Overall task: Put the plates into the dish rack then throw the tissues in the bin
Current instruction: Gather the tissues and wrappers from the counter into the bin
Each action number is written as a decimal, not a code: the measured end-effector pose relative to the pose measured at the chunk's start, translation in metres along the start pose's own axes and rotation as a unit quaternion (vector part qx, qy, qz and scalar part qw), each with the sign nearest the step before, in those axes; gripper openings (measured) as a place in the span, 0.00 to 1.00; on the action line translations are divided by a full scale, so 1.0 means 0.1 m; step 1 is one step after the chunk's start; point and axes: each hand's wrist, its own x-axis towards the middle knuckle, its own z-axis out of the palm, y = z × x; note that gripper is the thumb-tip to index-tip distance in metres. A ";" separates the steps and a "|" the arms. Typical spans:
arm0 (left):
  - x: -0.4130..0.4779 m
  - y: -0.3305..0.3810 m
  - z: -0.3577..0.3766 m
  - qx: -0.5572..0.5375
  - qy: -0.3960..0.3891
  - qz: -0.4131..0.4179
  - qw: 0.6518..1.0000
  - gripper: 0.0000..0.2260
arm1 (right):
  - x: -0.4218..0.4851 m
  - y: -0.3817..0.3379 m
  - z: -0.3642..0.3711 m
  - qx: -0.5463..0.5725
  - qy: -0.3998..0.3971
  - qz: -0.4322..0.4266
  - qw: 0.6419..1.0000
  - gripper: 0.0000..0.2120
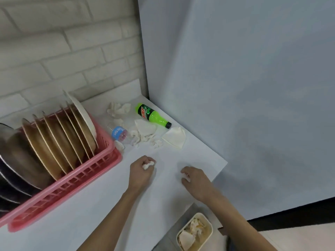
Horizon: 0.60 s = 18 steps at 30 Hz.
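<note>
A crumpled tissue point(149, 164) is gripped tight in the left hand point(142, 172) at frame centre. The right hand point(196, 181) is curled on the table point(101, 205) to its right; whether anything is held cannot be told. The plates point(59, 134) are stood in the pink dish rack point(87, 171) at left. Loose tissues point(145, 130) are scattered above centre.

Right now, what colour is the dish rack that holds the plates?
The dish rack is pink, with a slatted wall; the head view, the only one, shows it.
</note>
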 end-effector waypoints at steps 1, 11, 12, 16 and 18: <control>-0.05 -0.01 -0.05 -0.013 0.014 -0.018 1.000 0.04 | 0.06 -0.03 -0.02 -0.003 -0.006 -0.012 1.000 0.15; -0.54 -0.12 -0.28 -0.062 0.119 0.002 0.991 0.05 | 1.00 -0.73 -0.07 -0.188 -0.031 -0.151 0.970 0.27; -0.54 -0.12 -0.27 -0.051 0.124 -0.005 0.991 0.04 | 1.08 -0.78 -0.05 -0.222 -0.034 -0.156 0.962 0.28; -0.48 -0.18 -0.22 -0.003 0.145 -0.034 0.989 0.10 | 1.28 -0.86 0.07 -0.303 -0.068 -0.168 0.936 0.27; -0.46 -0.21 -0.23 0.002 0.149 -0.043 0.988 0.12 | 1.30 -0.84 0.13 -0.322 -0.063 -0.192 0.925 0.23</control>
